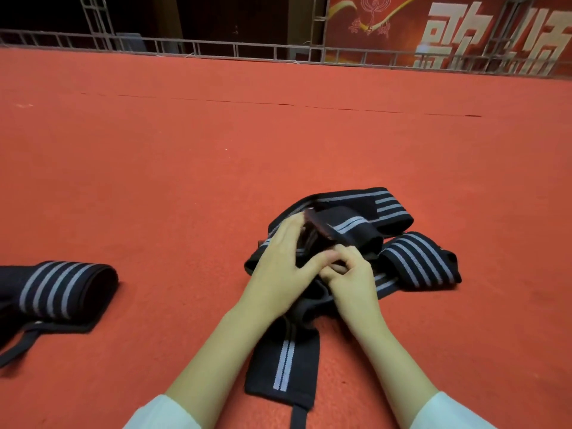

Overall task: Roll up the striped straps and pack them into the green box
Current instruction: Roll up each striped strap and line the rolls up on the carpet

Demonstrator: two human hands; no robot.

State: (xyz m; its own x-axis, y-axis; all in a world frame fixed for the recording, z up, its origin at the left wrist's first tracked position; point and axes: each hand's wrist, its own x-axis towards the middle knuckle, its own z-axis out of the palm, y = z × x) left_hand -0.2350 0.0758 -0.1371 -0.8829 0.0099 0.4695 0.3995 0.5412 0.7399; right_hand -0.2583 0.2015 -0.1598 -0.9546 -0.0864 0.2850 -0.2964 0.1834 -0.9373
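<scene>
While both hands work at a tangled pile [396,212] of black straps with grey stripes, spread on a red carpet [216,150], no green box is in view. The left hand [278,264] lies on the pile's near left side, fingers fairly straight and spread, pressing the cloth down. The right hand [353,277], touching it just to the right, has its fingers curled and pinches a fold of strap at the pile's middle. One end of the pile trails flat toward the person, with a thin tab at its tip. Well to the left of the pile lies one separate strap [58,286], loosely folded over, with its own thin tab.

The straps look soft, light and stretchy, a woven elastic that would likely flop and spring open if released. They are probably best taken at a free end and rolled tight, the other hand holding tension.

Count: two hands; one pile, whose straps cannot be told apart; one separate strap.
</scene>
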